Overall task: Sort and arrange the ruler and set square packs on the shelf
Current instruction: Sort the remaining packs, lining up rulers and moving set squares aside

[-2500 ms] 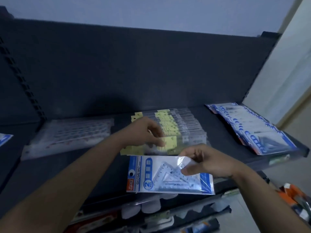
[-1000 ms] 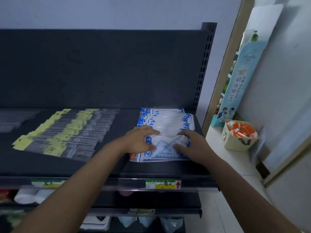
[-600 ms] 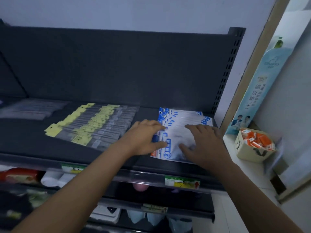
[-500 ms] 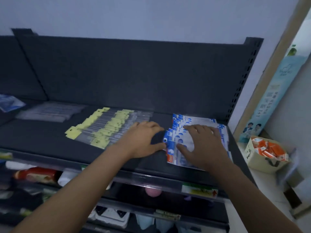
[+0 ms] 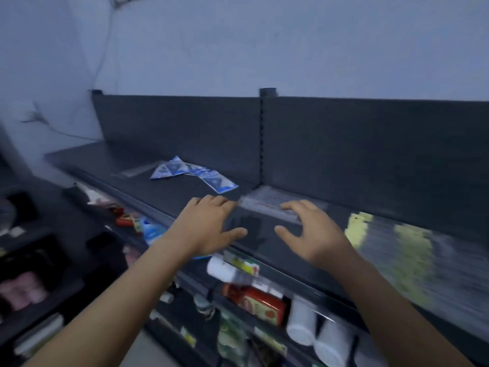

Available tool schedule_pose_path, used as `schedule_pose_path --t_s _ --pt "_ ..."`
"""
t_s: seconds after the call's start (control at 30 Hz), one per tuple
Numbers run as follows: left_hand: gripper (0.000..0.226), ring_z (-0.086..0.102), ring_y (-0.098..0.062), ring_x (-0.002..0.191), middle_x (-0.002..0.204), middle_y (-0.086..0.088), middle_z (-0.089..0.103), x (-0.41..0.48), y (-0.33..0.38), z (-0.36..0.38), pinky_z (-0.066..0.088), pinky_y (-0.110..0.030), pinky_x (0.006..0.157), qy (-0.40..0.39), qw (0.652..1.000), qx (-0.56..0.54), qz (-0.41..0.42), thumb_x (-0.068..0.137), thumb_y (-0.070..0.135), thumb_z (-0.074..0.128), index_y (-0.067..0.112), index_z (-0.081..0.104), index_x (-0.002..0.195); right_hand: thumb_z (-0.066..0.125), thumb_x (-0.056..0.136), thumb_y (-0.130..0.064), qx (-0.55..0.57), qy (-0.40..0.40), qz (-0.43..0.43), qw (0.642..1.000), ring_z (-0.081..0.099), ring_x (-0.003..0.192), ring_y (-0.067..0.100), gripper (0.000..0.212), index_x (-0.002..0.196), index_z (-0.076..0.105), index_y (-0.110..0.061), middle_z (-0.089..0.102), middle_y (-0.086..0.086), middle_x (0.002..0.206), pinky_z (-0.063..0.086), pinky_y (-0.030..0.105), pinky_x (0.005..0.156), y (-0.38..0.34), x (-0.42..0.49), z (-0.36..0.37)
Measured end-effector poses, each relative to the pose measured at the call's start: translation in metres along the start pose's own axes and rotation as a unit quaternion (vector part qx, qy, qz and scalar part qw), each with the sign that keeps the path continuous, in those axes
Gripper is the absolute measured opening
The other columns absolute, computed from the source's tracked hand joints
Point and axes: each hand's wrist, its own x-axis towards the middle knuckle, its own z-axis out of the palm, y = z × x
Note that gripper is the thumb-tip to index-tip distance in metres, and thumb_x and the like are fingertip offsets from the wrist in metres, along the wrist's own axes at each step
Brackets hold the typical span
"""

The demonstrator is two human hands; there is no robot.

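Both my hands hover over the dark top shelf (image 5: 185, 193), fingers spread and holding nothing. My left hand (image 5: 209, 226) is left of centre, my right hand (image 5: 309, 229) just right of it. Blue and white set square packs (image 5: 193, 173) lie scattered on the shelf beyond my left hand. A clear pack of rulers with red print (image 5: 272, 205) lies flat just past my fingertips. Ruler packs with yellow header cards (image 5: 391, 245) lie in a blurred row to the right of my right hand.
A dark back panel (image 5: 344, 144) rises behind the shelf, with an upright post (image 5: 267, 94) in its middle. Lower shelves hold a red pack (image 5: 256, 303), white bottles (image 5: 301, 324) and other goods. A cable (image 5: 103, 54) hangs on the wall at left.
The view has swung left, away from the stacked set square packs at the shelf's right end. Both hands have let go of that stack and now hover over the bare shelf.
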Motion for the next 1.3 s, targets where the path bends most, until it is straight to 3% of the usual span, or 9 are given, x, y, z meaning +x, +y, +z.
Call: schedule_pose_path --t_s 0.2,0.53,0.73,0.83,0.9,1.0,1.07,1.17,1.3 --pt "0.076 0.033 -0.019 0.136 0.15 0.004 0.037 0.005 -0.141 0.016 0.025 -0.037 0.109 -0.027 0.997 0.0 -0.072 0.087 0.07 0.039 0.025 0.03 0.148 0.06 0.084 -0.05 0.047 -0.047 -0.012 0.998 0.057 0.1 0.014 0.05 0.128 0.049 -0.028 0.048 -0.01 0.128 0.047 0.038 0.09 -0.079 0.099 0.069" --pt "0.069 0.04 -0.021 0.13 0.142 0.002 0.046 0.097 -0.302 0.065 0.028 -0.037 0.106 -0.08 0.989 0.003 -0.124 0.088 0.068 0.04 0.024 0.042 0.141 0.058 0.088 -0.046 0.018 -0.18 -0.009 0.984 0.054 0.113 0.012 0.049 0.131 0.048 -0.026 0.051 -0.007 0.132 0.046 0.034 0.097 -0.106 0.284 0.184" --pt "0.057 0.047 -0.023 0.128 0.14 0.0 0.051 0.169 -0.399 0.101 0.032 -0.039 0.108 -0.108 0.979 0.015 -0.172 0.092 0.061 0.041 0.024 0.046 0.136 0.058 0.086 -0.045 0.026 -0.186 0.013 0.982 0.053 0.115 0.014 0.044 0.124 0.053 -0.023 0.056 -0.004 0.126 0.045 0.036 0.097 -0.12 0.389 0.244" --pt "0.051 0.049 -0.026 0.127 0.139 -0.004 0.053 0.197 -0.44 0.127 0.038 -0.039 0.104 -0.109 0.973 -0.019 -0.203 0.095 0.05 0.043 0.022 0.045 0.138 0.058 0.086 -0.043 0.016 -0.165 0.031 0.986 0.057 0.112 0.02 0.038 0.115 0.057 -0.019 0.062 0.001 0.118 0.047 0.039 0.092 -0.128 0.428 0.27" --pt "0.044 0.051 -0.028 0.123 0.136 -0.007 0.054 0.218 -0.471 0.14 0.041 -0.038 0.1 -0.099 0.97 -0.045 -0.217 0.097 0.04 0.044 0.019 0.047 0.134 0.057 0.088 -0.043 -0.007 -0.153 0.044 0.987 0.054 0.115 0.024 0.041 0.118 0.055 -0.015 0.059 0.005 0.123 0.046 0.039 0.093 -0.132 0.452 0.288" --pt "0.034 0.051 -0.031 0.118 0.132 -0.011 0.052 0.254 -0.515 0.156 0.044 -0.039 0.093 -0.115 0.968 -0.089 -0.205 0.098 0.029 0.041 0.01 0.048 0.125 0.056 0.088 -0.045 -0.042 -0.137 0.083 0.986 0.05 0.12 0.027 0.047 0.122 0.052 -0.013 0.054 0.009 0.129 0.044 0.038 0.096 -0.139 0.485 0.315" --pt "0.037 0.05 -0.031 0.119 0.134 -0.013 0.051 0.277 -0.539 0.167 0.043 -0.038 0.093 -0.13 0.97 -0.113 -0.173 0.097 0.027 0.043 0.009 0.046 0.129 0.055 0.087 -0.049 -0.067 -0.139 0.118 0.981 0.047 0.122 0.029 0.056 0.128 0.047 -0.012 0.05 0.011 0.133 0.042 0.038 0.098 -0.146 0.502 0.333" --pt "0.051 0.051 -0.028 0.12 0.135 -0.01 0.053 0.308 -0.567 0.179 0.044 -0.034 0.094 -0.14 0.967 -0.175 -0.12 0.09 0.03 0.057 0.013 0.044 0.136 0.059 0.083 -0.053 -0.093 -0.136 0.194 0.967 0.043 0.124 0.029 0.066 0.132 0.04 -0.014 0.046 0.011 0.135 0.038 0.037 0.097 -0.155 0.518 0.351" --pt "0.061 0.056 -0.024 0.113 0.126 -0.007 0.058 0.34 -0.594 0.19 0.047 -0.034 0.094 -0.194 0.947 -0.239 -0.093 0.076 0.03 0.076 0.01 0.051 0.128 0.075 0.065 -0.052 -0.104 -0.109 0.341 0.928 0.039 0.126 0.03 0.085 0.129 0.038 -0.01 0.045 0.011 0.134 0.038 0.037 0.097 -0.166 0.533 0.359"
